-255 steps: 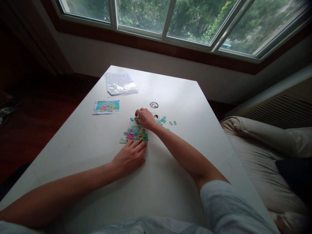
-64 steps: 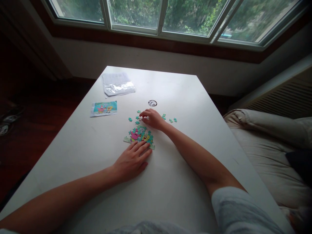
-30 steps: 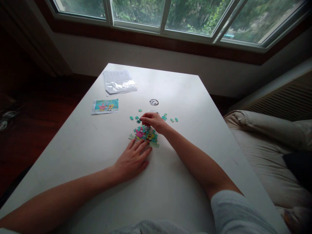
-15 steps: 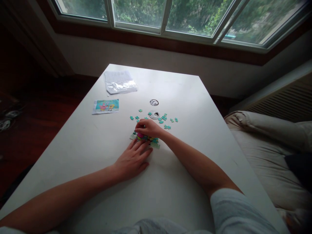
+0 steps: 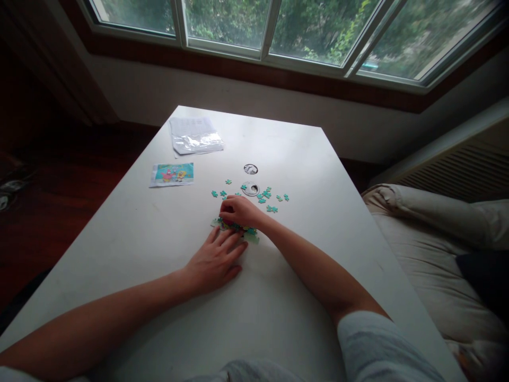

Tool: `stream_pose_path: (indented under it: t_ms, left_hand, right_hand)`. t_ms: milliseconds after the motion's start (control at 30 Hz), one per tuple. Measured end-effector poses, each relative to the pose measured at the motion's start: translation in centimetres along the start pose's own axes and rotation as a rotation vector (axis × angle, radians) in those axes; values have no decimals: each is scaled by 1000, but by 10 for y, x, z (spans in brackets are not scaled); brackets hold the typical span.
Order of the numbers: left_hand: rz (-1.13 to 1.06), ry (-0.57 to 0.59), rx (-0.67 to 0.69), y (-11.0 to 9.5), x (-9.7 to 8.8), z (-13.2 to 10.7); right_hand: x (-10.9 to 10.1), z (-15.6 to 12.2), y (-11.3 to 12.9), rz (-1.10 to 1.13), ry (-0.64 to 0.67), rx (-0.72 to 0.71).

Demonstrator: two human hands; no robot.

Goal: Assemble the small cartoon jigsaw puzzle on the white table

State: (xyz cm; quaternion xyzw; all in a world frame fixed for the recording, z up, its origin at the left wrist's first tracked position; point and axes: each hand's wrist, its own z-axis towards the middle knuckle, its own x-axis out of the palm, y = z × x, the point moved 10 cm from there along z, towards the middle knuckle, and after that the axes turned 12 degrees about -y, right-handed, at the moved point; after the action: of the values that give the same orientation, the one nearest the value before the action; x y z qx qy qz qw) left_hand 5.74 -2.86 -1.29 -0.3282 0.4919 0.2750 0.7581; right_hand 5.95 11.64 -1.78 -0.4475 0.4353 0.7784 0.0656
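A partly joined jigsaw puzzle (image 5: pixel 251 237) lies on the white table (image 5: pixel 294 307), much of it covered by my hands. My left hand (image 5: pixel 217 260) lies flat with fingers spread, its fingertips on the puzzle's near edge. Over the puzzle's far left part, my right hand (image 5: pixel 240 210) is closed in a pinch, thumb and index finger together; whatever is between the fingertips is too small to make out. Loose teal puzzle pieces (image 5: pixel 272 209) are scattered just beyond and to the right of my right hand.
Two round black-and-white discs (image 5: pixel 251 188) lie behind the puzzle, a loose piece on the nearer one. A cartoon picture card (image 5: pixel 174 174) and a clear plastic bag with paper (image 5: pixel 198 137) are at the far left. A beige cushioned seat (image 5: pixel 413 254) stands right of the table.
My right hand has lowered and turned slightly over the puzzle, covering more of its pink part. My left hand stays in place. The view has shifted a little.
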Motion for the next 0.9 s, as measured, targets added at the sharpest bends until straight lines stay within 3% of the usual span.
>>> stream_pose_path:
  t_ms: [433, 900]
  left_hand:
    - [-18, -8, 7, 4, -1, 0]
    - [-76, -37, 16, 7, -5, 5]
  right_hand:
    - [1, -6, 8, -98, -22, -67]
    - [3, -4, 8, -148, -23, -39]
